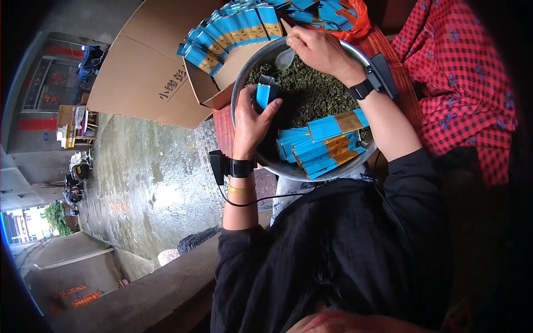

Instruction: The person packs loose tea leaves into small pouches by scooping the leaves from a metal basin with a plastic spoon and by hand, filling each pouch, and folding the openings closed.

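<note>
My left hand is wrapped round a small blue carton, held upright with its open top towards me. Over the far rim of a large metal basin, my right hand is closed on a spoon. Its pale, see-through bowl hangs just above the dried tea leaves, and a tan handle end sticks out past my fingers. Several flat blue-and-gold cartons lie piled on the leaves at the basin's near side. The carton's inside is too dark to make out.
Behind the basin, a cardboard box has rows of blue-and-gold cartons along it. More cartons lie in a red plastic bag. Red checked cloth hangs at right. Wet paving stretches away at left.
</note>
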